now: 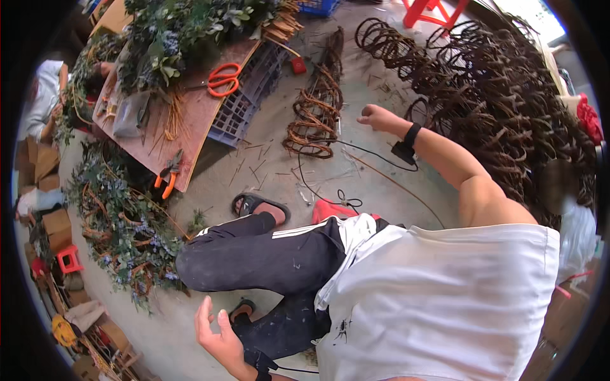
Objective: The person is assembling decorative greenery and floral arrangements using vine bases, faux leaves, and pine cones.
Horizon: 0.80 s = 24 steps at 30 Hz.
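My right hand (pixel 376 119) is held over the floor with its fingers curled in. Whatever it holds, if anything, is hidden. Left of it lies a bundle of brown twisted vine rings (pixel 316 120), apart from the hand. A black strap (pixel 412 134) with a small box and cable is on my right wrist. My left hand (pixel 219 338) is raised beside my knee (pixel 202 265), thumb and fingers apart, with nothing in it. Nearest to it on the floor is a leafy vine wreath (pixel 130 232) with blue flowers.
Orange-handled scissors (pixel 223 80), orange-handled pliers (pixel 170 173) and more greenery (pixel 171 47) lie on a board (pixel 194 143) by a blue crate (pixel 244 101). Dark vine rings (pixel 489 95) pile up at the right. A black cable (pixel 302 168) crosses the floor. Another person (pixel 47 101) is at far left.
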{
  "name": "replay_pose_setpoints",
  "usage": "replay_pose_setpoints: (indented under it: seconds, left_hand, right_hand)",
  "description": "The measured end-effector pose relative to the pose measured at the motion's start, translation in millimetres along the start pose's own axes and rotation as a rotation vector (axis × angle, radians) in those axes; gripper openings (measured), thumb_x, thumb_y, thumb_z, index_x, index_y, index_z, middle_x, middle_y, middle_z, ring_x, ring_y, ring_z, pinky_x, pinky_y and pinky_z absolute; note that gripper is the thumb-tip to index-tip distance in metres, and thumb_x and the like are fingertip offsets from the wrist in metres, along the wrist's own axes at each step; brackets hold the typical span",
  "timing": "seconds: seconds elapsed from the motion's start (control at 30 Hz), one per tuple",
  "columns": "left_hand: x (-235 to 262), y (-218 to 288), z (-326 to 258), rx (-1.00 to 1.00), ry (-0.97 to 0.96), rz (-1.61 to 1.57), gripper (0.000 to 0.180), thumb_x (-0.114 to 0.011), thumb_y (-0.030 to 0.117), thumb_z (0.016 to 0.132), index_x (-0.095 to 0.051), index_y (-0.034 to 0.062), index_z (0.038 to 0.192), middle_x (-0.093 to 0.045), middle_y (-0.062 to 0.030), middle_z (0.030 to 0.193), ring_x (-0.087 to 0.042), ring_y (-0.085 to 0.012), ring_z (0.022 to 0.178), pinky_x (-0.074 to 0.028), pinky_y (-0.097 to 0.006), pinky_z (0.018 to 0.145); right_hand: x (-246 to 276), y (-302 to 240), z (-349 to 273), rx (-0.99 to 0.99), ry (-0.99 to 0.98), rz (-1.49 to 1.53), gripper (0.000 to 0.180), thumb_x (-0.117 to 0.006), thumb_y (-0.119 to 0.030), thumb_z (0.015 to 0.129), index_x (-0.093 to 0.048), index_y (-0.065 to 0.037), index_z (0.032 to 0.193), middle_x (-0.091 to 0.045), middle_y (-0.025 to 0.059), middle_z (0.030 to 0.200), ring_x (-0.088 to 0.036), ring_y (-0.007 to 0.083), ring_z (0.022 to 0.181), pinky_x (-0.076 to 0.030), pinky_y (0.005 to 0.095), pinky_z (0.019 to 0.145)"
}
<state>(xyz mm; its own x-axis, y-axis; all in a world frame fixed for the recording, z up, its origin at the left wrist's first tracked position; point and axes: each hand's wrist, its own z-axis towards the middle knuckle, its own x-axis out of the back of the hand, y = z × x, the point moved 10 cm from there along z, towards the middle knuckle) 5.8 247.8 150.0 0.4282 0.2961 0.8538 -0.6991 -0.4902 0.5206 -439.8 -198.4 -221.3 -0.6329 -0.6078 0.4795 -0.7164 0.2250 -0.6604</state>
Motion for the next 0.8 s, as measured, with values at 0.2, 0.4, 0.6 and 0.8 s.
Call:
replay_pose_setpoints:
  seconds: [0.2,0.4,0.6,0.8]
  left_hand:
    - [-25.4,-40.7,-39.3,0.306,-0.170,0.049,0.042,-0.064,0.003,0.092,-0.065,-0.0048,0.134,-0.070,-0.0192,0.121,-0.068,-0.0296,0.107,-0.055,-0.039,0.088]
    - [-36.6,-10.2,-28.1,0.245,-0.138,0.045,0.042,-0.066,0.002,0.092,-0.066,-0.0057,0.133,-0.070,-0.0206,0.117,-0.068,-0.0303,0.106,-0.055,-0.039,0.088]
    - [-29.3,24.4,-4.8,0.152,-0.074,0.055,0.043,-0.074,0.005,0.087,-0.069,-0.0017,0.129,-0.071,-0.0196,0.118,-0.070,-0.0319,0.103,-0.054,-0.040,0.092]
    - [-89.4,79.5,75.1,-0.187,0.033,-0.079,0.036,-0.080,0.019,0.087,-0.074,0.0036,0.119,-0.074,-0.0168,0.116,-0.071,-0.0369,0.107,-0.056,-0.043,0.093]
  right_hand:
    - [-72.0,-45.4,24.8,0.119,0.137,-0.293,0.063,-0.073,-0.057,0.092,-0.066,-0.005,0.125,-0.069,0.0177,0.125,-0.065,0.0369,0.118,-0.053,0.0444,0.096]
    - [-140.3,-108.6,38.4,0.333,0.242,-0.431,0.064,-0.068,-0.054,0.093,-0.059,-0.012,0.141,-0.059,0.0128,0.145,-0.062,0.0374,0.126,-0.050,0.0491,0.105]
    - [-137.6,-155.8,43.4,0.458,0.448,-0.320,0.049,-0.066,-0.031,0.096,-0.056,-0.010,0.139,-0.067,0.0171,0.120,-0.066,0.0397,0.111,-0.055,0.0514,0.089]
    - [-106.6,-103.7,87.9,0.411,0.237,-0.460,0.043,-0.068,-0.040,0.095,-0.065,-0.010,0.125,-0.072,0.0233,0.109,-0.067,0.0448,0.108,-0.053,0.0531,0.090]
